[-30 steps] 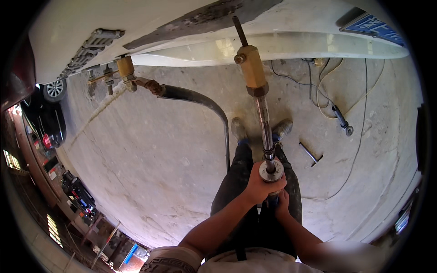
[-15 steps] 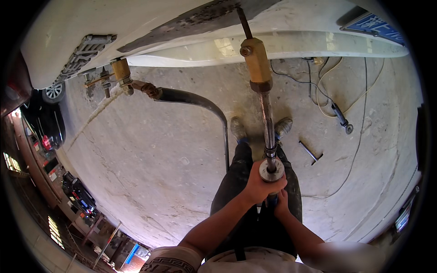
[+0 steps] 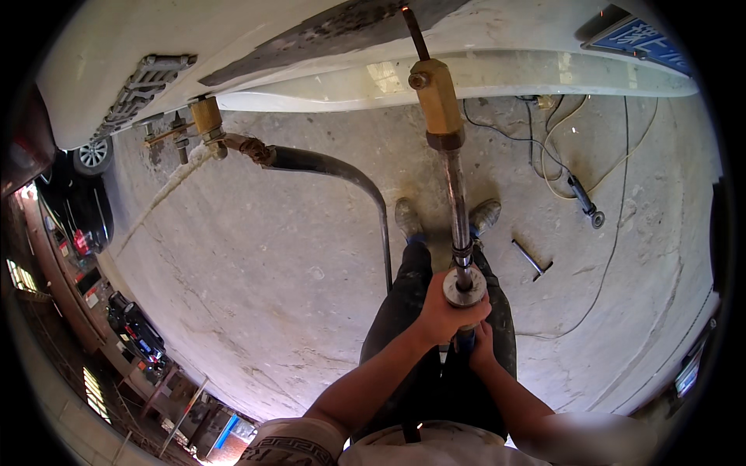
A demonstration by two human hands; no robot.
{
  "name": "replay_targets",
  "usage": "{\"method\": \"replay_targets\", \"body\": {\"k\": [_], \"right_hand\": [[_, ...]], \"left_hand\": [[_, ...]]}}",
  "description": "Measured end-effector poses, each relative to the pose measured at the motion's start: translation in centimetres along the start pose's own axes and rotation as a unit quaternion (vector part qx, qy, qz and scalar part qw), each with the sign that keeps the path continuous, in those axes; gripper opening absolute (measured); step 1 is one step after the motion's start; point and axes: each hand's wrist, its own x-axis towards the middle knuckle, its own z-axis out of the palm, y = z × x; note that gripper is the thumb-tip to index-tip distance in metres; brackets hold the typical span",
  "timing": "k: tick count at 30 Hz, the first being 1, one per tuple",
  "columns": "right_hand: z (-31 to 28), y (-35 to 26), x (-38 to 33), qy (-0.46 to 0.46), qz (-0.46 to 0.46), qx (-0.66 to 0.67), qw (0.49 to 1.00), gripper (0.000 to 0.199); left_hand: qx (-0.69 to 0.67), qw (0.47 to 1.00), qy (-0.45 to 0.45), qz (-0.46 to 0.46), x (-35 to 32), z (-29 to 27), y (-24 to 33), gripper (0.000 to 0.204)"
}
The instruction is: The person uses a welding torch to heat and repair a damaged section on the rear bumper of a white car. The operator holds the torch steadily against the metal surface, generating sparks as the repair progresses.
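A slide hammer dent puller (image 3: 456,186) runs from the car body down toward me. Its thin tip meets a bare grey, pitted patch (image 3: 326,35) on the white car panel (image 3: 264,54), with a small orange glow at the contact. My left hand (image 3: 444,317) is closed round the round metal weight on the shaft. Just behind it, my right hand (image 3: 482,346) grips the handle end, where a little blue shows; the left hand partly hides it. A brass-coloured clamp (image 3: 207,118) at the panel's lower edge joins a thick black cable (image 3: 334,165).
On the concrete floor (image 3: 256,233) to the right lie a T-handled tool (image 3: 531,259), a shock-absorber-like rod (image 3: 584,200) and several loose cables (image 3: 624,163). A blue licence plate (image 3: 645,43) is on the car. A dark car (image 3: 78,202) stands far left.
An orange glow has appeared at the puller's tip, and small bright sparks show near the plate and by my waist. My hands have stayed almost still.
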Motion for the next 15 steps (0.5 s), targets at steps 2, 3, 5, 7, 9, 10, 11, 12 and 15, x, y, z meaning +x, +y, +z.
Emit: {"method": "replay_targets", "body": {"k": [2,3,5,7,9,10,11,12,15], "right_hand": [[-0.1,0.0,0.1,-0.005,0.011,0.005,1.000,0.046],[-0.2,0.1,0.1,-0.008,0.017,0.007,1.000,0.046],[-0.3,-0.4,-0.2,-0.019,0.040,0.025,0.999,0.046],[-0.4,-0.4,-0.2,-0.025,0.041,0.030,0.998,0.047],[-0.6,0.0,-0.1,-0.024,0.020,0.023,0.999,0.048],[-0.5,-0.3,0.0,-0.027,0.022,0.033,0.999,0.047],[-0.3,-0.4,-0.2,-0.024,0.025,0.045,0.998,0.047],[-0.1,-0.5,-0.4,-0.022,0.027,0.057,0.998,0.046],[0.2,-1.0,-0.5,-0.027,0.021,0.050,0.998,0.044]], "left_hand": [[-0.009,1.000,-0.002,-0.006,0.4,0.2,1.2,0.021],[-0.014,1.000,-0.003,-0.010,0.7,0.4,2.0,0.021],[-0.030,0.999,-0.013,-0.012,1.8,0.3,3.9,0.020],[-0.044,0.999,-0.013,-0.011,2.0,0.3,4.2,0.019],[-0.055,0.998,-0.006,-0.006,1.4,0.6,3.0,0.017],[-0.033,0.999,0.032,-0.004,0.3,0.9,0.9,0.015],[-0.019,0.999,0.030,0.003,-0.3,0.5,-0.4,0.016],[-0.012,1.000,0.023,-0.005,-0.5,0.0,-1.3,0.016],[-0.017,1.000,0.007,-0.018,0.0,0.4,0.1,0.018]]}}
